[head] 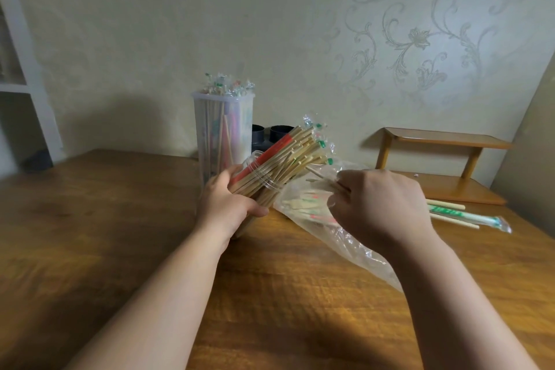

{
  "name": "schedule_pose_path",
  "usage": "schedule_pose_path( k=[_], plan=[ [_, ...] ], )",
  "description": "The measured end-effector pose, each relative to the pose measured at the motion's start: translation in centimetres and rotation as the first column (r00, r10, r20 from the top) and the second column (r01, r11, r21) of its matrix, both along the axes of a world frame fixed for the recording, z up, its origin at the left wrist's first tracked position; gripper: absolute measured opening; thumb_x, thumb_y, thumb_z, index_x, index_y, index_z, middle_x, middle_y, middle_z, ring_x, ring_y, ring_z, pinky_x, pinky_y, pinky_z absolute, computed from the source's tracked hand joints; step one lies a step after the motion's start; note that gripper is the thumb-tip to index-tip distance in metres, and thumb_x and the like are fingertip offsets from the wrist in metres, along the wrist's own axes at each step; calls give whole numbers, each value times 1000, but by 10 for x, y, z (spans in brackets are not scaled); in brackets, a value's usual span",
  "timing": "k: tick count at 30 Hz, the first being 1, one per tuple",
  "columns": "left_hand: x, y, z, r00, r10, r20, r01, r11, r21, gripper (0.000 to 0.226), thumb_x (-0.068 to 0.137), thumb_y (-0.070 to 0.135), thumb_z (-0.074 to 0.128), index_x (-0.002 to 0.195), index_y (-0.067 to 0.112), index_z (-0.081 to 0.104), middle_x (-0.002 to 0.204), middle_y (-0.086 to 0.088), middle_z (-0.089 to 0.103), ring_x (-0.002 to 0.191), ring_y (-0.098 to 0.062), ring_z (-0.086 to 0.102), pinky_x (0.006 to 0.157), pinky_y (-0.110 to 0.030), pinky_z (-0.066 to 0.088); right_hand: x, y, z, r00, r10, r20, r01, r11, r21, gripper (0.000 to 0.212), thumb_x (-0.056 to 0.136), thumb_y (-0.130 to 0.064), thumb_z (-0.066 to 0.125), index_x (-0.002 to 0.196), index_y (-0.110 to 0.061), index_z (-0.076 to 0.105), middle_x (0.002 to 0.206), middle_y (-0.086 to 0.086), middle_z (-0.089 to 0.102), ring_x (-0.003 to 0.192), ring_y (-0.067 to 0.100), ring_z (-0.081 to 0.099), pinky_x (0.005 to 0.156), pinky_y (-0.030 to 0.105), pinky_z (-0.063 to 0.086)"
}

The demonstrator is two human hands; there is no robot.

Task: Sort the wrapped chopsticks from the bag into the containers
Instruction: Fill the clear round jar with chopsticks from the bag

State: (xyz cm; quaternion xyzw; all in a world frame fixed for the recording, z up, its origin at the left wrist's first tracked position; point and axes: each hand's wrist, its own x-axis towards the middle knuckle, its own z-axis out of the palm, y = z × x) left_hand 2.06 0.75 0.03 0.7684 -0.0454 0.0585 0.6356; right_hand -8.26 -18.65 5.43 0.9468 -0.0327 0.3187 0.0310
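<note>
My left hand (228, 201) grips a clear jar (264, 180) tilted to the right, packed with wrapped chopsticks (297, 150) whose ends stick out toward the upper right. My right hand (381, 207) pinches a wrapped chopstick (322, 179) just above the clear plastic bag (315, 219), its tip pointing at the jar's mouth. More wrapped chopsticks show through the bag. A tall clear container (223, 132) full of wrapped chopsticks stands upright behind the jar.
Loose wrapped chopsticks (462, 215) lie on the wooden table (105, 219) to the right. A small wooden shelf (444, 165) stands at the back right. Two dark cups (271, 134) sit behind the containers by the wall.
</note>
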Motion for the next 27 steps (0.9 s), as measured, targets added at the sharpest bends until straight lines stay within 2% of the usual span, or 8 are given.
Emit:
schedule_pose_path(
  k=[7, 9, 13, 15, 18, 22, 24, 27],
  plan=[
    [2, -1, -2, 1000, 8, -5, -8, 1000, -18, 96, 59, 2, 83, 140, 36, 45, 139, 5, 45, 129, -25, 41, 108, -55, 39, 7, 3, -6, 992, 56, -110, -56, 998, 5, 14, 94, -20, 43, 89, -33, 46, 87, -6, 61, 75, 23, 51, 55, 31, 33],
    [3, -1, -3, 1000, 5, -8, -5, 1000, -18, 98, 57, 1, 83, 140, 37, 46, 139, 5, 46, 128, -26, 42, 107, -55, 39, 5, 3, -5, 994, 59, -96, -61, 998, -19, 8, 91, -29, 46, 88, -29, 54, 83, -5, 63, 75, 22, 56, 53, 29, 33],
    [2, -3, -3, 1000, 11, -20, -12, 1000, -22, 101, 54, 0, 84, 139, 39, 46, 139, 4, 47, 130, -26, 42, 106, -56, 40, 2, 2, -2, 999, -4, -44, 0, 997, -76, 28, 91, -51, 54, 80, -27, 63, 62, -6, 50, 62, 19, 48, 49, 23, 29],
    [3, -2, -4, 1000, 12, -19, -12, 1000, -25, 102, 53, 2, 85, 139, 41, 46, 139, 5, 48, 129, -26, 43, 106, -56, 40, 6, -6, -3, 999, 31, 21, -29, 994, -102, 26, 88, -48, 62, 73, -27, 63, 59, -6, 48, 61, 21, 45, 53, 27, 26],
    [3, -1, -4, 1000, 23, -6, -23, 1000, -21, 101, 54, 1, 85, 140, 38, 46, 140, 4, 48, 129, -26, 43, 106, -56, 40, 12, -16, -6, 987, 106, 123, -90, 988, -126, 21, 79, -23, 71, 63, -23, 57, 58, -4, 56, 59, 28, 50, 57, 31, 27],
    [5, -2, -3, 1000, 16, -9, -16, 1000, -13, 98, 58, -2, 84, 141, 35, 46, 139, 4, 46, 130, -26, 42, 107, -54, 41, 10, -12, -4, 970, -13, 241, 31, 997, -72, 40, 66, -15, 81, 56, -20, 43, 44, -2, 41, 40, 28, 34, 49, 18, 9],
    [5, -2, -4, 1000, 7, -3, -7, 1000, -18, 99, 56, -1, 85, 139, 37, 47, 137, 5, 48, 128, -26, 44, 105, -54, 43, 10, -11, -4, 941, 35, 337, -11, 997, -73, 41, 66, -9, 79, 54, -20, 41, 43, -1, 36, 42, 28, 30, 50, 20, 11],
    [4, -1, -4, 1000, 9, 1, -9, 1000, -10, 101, 54, -1, 85, 140, 37, 47, 135, 5, 49, 127, -26, 45, 104, -54, 45, 13, -13, -6, 880, 167, 445, -151, 986, -71, 15, 68, -7, 66, 66, -22, 67, 51, 0, 53, 47, 33, 42, 54, 26, 25]
  ],
)
